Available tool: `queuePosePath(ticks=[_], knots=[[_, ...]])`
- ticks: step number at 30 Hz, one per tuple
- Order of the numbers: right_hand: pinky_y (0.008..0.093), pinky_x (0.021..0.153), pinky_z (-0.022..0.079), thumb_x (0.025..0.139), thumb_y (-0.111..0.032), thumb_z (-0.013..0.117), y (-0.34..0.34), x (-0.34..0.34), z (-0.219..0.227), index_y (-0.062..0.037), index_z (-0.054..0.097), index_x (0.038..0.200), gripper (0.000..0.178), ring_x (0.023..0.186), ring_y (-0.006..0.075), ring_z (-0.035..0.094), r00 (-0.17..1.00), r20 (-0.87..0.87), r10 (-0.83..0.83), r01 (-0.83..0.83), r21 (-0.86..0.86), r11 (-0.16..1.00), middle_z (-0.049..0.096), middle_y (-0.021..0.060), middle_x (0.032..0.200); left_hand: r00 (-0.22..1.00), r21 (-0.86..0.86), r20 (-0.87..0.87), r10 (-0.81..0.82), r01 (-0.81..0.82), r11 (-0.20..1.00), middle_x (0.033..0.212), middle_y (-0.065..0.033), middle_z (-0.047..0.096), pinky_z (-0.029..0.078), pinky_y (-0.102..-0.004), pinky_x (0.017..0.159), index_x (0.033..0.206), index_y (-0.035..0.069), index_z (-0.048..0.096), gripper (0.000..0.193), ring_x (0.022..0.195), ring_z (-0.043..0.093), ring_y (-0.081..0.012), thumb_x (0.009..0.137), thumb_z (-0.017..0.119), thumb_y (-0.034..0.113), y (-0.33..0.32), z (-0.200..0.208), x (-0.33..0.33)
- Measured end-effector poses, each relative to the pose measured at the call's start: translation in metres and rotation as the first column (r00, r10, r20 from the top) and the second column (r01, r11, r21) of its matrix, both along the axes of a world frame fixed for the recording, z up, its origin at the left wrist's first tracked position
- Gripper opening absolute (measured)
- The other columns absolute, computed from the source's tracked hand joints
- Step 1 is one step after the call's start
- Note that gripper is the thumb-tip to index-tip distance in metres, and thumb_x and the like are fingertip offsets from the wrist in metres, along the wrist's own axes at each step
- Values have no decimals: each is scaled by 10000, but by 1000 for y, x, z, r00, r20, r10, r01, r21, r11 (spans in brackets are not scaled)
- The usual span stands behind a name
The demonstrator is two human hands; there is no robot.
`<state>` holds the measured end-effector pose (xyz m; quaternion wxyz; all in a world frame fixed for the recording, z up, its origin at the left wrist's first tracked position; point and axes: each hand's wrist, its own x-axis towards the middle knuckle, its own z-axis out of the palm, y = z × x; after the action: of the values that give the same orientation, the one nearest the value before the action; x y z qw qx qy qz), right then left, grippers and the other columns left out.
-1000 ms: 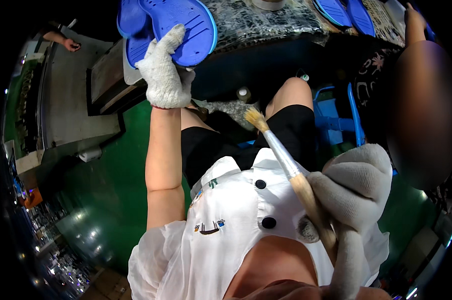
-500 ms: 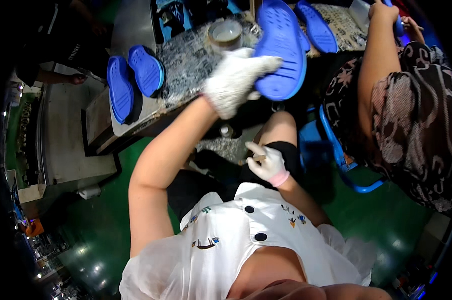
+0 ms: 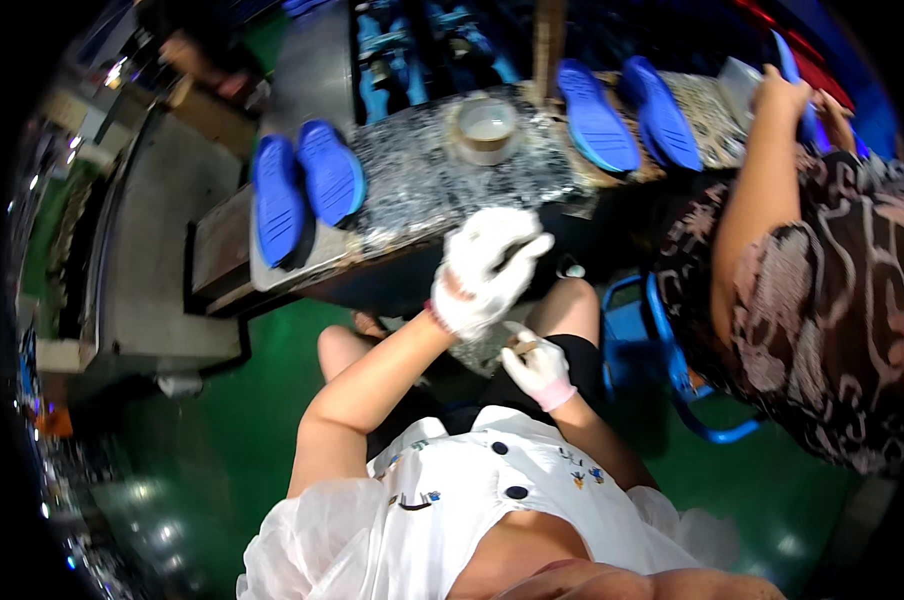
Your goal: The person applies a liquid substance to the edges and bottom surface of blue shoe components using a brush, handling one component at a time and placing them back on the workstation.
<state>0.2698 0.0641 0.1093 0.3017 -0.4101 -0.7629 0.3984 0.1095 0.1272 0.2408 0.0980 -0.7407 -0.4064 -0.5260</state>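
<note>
"Looking at the tan handle (image 3: 519, 346), where do we have it?"

"In our right hand (image 3: 540, 369), low over our lap. The gloved fingers curl round it; its far end is too small for us to make out."

"And our left hand (image 3: 485, 274)?"

"Gloved too, near the front edge of the table (image 3: 404, 190), half open with the thumb apart from the fingers. It's blurred, but looks empty to us."

"Where do we see the blue soles (image 3: 597, 120)?"

"On the table, apart from both our hands: one pair at the left corner, another toward the right. Between the pairs we have a round, pale container (image 3: 485, 132)."

"What else is round us?"

"Behind the container stands a wooden post (image 3: 548, 50). To our right we see a blue stool (image 3: 632, 340) and a co-worker (image 3: 802, 300) in dark patterned clothes, holding up a blue thing (image 3: 785, 60)."
</note>
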Motion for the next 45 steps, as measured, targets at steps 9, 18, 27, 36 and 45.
queuePosePath(ticks=[9,18,27,36,45], knots=[[374,640,500,771,-147,631,2,-10,-9,-62,596,1099,341,711,313,632,998,9,67,-67,20,998,640,173,791,444,-300,-189,876,-875,379,1240,-198,483,397,-400,951,1091,91,617,392,1131,472,-348,734,729,207,-113,-18,-190],[291,543,468,821,-148,603,-6,-14,-11,-102,566,1170,354,558,152,588,991,129,24,-30,46,999,614,97,677,565,-363,242,789,-702,613,1235,-229,455,416,-349,920,840,30,668,193,1145,476,-308,663,733,68,-114,-12,-184],[327,499,434,808,-172,616,-8,-13,-9,-101,571,1151,353,497,208,553,984,164,67,-70,14,997,575,96,590,-79,-453,891,446,-200,869,1010,-88,568,464,-282,788,1081,-16,529,358,896,549,-151,783,690,97,-135,-9,-164],[268,713,490,830,-75,600,-5,-6,14,23,635,943,153,775,142,618,993,-73,-96,101,73,992,654,88,826,-160,-33,986,50,106,994,875,-54,619,526,-286,726,1017,28,552,271,808,621,-166,763,588,-59,-137,23,-119],[264,532,449,648,158,540,-6,-48,147,51,595,861,244,603,183,565,841,-535,79,103,303,947,609,138,738,48,-457,883,467,-135,879,941,-68,625,507,-240,740,1048,-1,581,296,836,608,-125,765,661,-32,-138,25,-54]])
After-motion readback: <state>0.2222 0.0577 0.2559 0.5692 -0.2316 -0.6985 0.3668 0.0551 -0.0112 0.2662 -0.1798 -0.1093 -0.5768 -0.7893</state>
